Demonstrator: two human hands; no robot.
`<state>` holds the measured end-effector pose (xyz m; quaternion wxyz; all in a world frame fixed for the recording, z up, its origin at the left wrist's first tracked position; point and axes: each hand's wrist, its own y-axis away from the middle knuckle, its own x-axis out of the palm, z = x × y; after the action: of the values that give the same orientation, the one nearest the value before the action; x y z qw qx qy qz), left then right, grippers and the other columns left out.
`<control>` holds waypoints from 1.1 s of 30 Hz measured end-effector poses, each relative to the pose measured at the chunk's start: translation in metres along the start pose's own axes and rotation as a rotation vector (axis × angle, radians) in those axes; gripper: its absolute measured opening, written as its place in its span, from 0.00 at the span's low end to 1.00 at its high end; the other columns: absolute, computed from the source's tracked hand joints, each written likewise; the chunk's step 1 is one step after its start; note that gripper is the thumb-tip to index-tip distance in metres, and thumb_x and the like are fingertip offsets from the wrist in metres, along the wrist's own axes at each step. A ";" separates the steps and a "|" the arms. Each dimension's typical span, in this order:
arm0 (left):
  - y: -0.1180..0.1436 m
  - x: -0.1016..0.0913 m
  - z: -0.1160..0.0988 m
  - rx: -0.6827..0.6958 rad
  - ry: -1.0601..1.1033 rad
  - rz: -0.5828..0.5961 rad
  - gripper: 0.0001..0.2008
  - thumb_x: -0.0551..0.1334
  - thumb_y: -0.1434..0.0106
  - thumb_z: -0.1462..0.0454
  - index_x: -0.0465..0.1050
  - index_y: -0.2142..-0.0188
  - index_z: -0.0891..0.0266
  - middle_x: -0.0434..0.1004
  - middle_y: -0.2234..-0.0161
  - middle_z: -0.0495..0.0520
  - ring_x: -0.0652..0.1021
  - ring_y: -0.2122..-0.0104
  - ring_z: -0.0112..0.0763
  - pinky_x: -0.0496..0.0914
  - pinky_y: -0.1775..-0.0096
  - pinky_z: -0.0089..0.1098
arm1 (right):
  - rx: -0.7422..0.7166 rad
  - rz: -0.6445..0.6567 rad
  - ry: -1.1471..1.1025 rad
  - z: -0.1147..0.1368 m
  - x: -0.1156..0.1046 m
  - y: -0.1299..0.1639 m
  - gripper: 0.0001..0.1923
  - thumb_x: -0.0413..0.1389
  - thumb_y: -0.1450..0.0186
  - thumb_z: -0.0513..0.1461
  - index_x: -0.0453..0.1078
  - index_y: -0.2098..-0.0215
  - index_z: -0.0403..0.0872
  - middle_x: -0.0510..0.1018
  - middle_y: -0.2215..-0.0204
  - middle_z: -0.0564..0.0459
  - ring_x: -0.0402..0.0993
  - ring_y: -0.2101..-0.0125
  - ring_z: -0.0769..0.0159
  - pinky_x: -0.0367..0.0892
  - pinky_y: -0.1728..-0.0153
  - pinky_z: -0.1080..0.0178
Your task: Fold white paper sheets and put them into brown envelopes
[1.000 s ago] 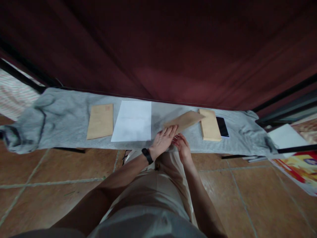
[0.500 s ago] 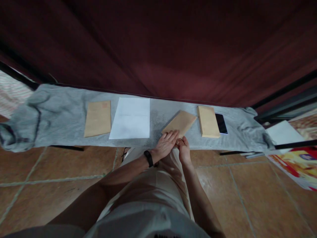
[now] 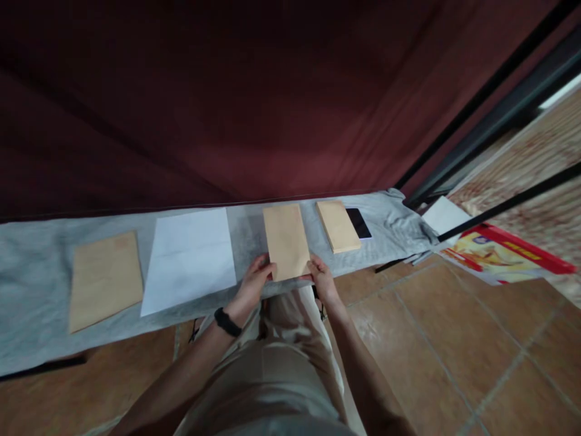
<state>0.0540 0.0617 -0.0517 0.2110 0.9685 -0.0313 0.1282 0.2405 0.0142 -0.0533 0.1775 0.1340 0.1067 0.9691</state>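
A brown paper envelope [image 3: 287,239] is held at its two near corners, its long side pointing away from me. My left hand [image 3: 254,280], with a black band on the wrist, pinches the left corner, thumb on top. On the right corner, my right hand [image 3: 322,277] grips with its thumb above and fingers beneath. Just right of it lies a stack of brown envelopes [image 3: 339,227]. To the left is a white sheet of paper [image 3: 190,257], and farther left another single brown envelope [image 3: 106,280].
A grey cloth [image 3: 247,227] covers the narrow bench. A dark phone [image 3: 358,223] lies by the envelope stack. Behind hangs a dark red curtain [image 3: 272,133]. Black metal bars [image 3: 490,97] and a red and yellow box [image 3: 499,254] are at the right.
The envelope has turned from slanted to nearly straight. My left hand moved from lying flat on it to gripping its left corner; my right hand now holds the right corner. The view swung right.
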 end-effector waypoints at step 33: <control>0.009 -0.010 -0.004 0.046 -0.260 0.078 0.27 0.74 0.56 0.43 0.80 0.64 0.59 0.83 0.68 0.55 0.81 0.66 0.36 0.74 0.62 0.33 | -0.066 -0.507 -0.211 0.038 -0.126 -0.089 0.24 0.75 0.52 0.41 0.61 0.77 0.50 0.71 0.85 0.62 0.74 0.83 0.73 0.79 0.74 0.71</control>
<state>0.0424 0.0546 -0.0474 0.1777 0.9796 -0.0932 0.0102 0.3933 0.0550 -0.0687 0.4286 0.1973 0.0860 0.8775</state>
